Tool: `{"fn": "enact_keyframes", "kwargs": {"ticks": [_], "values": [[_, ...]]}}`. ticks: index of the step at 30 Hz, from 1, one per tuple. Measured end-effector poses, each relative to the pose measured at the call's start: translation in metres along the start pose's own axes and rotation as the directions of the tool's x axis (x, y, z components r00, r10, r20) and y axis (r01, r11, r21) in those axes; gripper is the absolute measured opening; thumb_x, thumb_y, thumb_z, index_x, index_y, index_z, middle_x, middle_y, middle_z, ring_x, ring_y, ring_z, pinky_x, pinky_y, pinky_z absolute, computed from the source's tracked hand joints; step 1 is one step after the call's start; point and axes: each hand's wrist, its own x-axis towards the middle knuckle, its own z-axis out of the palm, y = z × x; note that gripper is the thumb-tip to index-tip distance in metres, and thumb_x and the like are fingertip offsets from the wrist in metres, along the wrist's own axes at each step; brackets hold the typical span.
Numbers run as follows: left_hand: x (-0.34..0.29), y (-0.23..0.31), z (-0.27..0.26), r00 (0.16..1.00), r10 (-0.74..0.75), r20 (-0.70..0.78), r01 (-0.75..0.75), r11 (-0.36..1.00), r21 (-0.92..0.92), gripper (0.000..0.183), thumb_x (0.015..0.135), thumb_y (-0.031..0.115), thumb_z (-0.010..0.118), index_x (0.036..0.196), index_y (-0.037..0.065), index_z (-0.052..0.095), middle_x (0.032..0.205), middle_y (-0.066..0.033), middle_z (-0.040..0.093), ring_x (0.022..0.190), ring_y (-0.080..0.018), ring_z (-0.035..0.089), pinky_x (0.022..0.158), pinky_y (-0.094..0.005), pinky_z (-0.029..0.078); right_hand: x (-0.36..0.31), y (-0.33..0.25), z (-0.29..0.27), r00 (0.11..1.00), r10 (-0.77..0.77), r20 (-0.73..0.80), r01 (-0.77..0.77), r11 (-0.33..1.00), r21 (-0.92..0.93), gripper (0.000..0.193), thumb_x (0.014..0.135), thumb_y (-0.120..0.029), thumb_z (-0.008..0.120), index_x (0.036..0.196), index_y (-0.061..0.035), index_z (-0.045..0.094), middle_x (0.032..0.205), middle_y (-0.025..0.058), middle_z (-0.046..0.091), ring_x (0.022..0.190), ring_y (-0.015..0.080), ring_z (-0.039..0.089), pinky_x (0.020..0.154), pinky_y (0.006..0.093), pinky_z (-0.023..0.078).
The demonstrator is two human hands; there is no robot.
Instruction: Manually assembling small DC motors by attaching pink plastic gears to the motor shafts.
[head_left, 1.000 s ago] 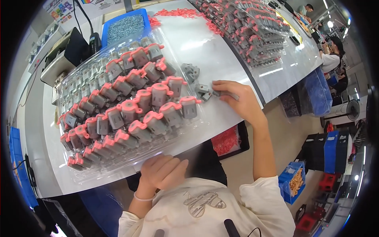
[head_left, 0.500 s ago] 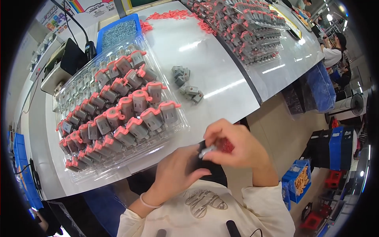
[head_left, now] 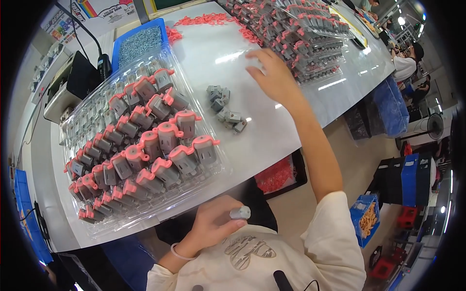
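The left fingers [head_left: 225,202] curl; the right arm [head_left: 314,140] is outstretched.

Held motor [head_left: 240,213] grey; loose rings [head_left: 208,19] pink; bin [head_left: 115,57] blue.

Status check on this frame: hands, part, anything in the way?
Left hand gripping motor, end exposed. Right hand open above table, near pink pieces. Tray stack close beside right hand.
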Motion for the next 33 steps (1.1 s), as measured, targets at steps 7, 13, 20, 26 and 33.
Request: {"fn": "enact_keyframes", "kwargs": {"ticks": [7,13,20,26,33], "values": [[-0.010,-0.006,-0.003,0.997,-0.070,0.022,0.073,0.951,-0.299,0.021,0.073,0.007,0.069,0.090,-0.002,0.061,0.084,-0.0108,0.063,0.074,-0.0188,0.060,0.068,-0.0291,0.047,0.034,0.045,0.045,0.997,0.026,0.071,0.010,0.887,-0.462,0.043,0.085,-0.023,0.059,0.122,-0.0041,0.049,0.125,0.0175,0.049,0.118,0.0345,0.044,0.099,0.0417,0.037],[-0.012,-0.014,-0.001,0.998,-0.020,0.056,0.039,0.933,-0.357,0.018,0.073,0.004,0.068,0.088,-0.002,0.061,0.081,-0.0125,0.064,0.073,-0.0197,0.061,0.068,-0.0290,0.047,0.031,0.033,0.035,0.999,0.012,0.038,0.002,0.936,-0.353,0.044,0.087,-0.027,0.056,0.123,-0.0040,0.048,0.135,0.0165,0.042,0.124,0.0337,0.040,0.099,0.0418,0.037],[-0.014,-0.007,-0.002,0.983,0.012,0.186,0.021,0.985,-0.172,0.017,0.075,0.007,0.068,0.087,-0.001,0.061,0.080,-0.0079,0.062,0.073,-0.0184,0.060,0.066,-0.0269,0.047,0.030,0.037,0.033,0.994,0.016,0.106,0.013,0.965,-0.263,0.037,0.084,-0.016,0.056,0.120,-0.0055,0.052,0.123,0.0125,0.053,0.116,0.0309,0.047,0.097,0.0397,0.039],[-0.022,-0.004,-0.001,0.984,-0.007,0.181,0.042,0.981,-0.191,0.017,0.077,0.005,0.068,0.090,-0.002,0.060,0.082,-0.0077,0.060,0.074,-0.0163,0.058,0.067,-0.0264,0.046,0.053,0.047,0.046,0.989,-0.150,-0.001,0.150,0.986,-0.073,0.040,0.084,-0.003,0.052,0.123,-0.0057,0.050,0.131,0.0112,0.048,0.122,0.0302,0.043,0.102,0.0364,0.036],[-0.027,-0.002,-0.001,0.991,0.010,0.136,0.010,0.990,-0.141,0.018,0.076,0.005,0.069,0.090,-0.002,0.061,0.082,-0.0078,0.060,0.074,-0.0160,0.058,0.067,-0.0264,0.046,0.090,0.040,0.082,0.985,-0.169,-0.043,0.159,0.970,-0.183,0.034,0.083,-0.005,0.052,0.117,-0.0071,0.056,0.131,0.0121,0.048,0.121,0.0293,0.045,0.100,0.0371,0.039]]}}
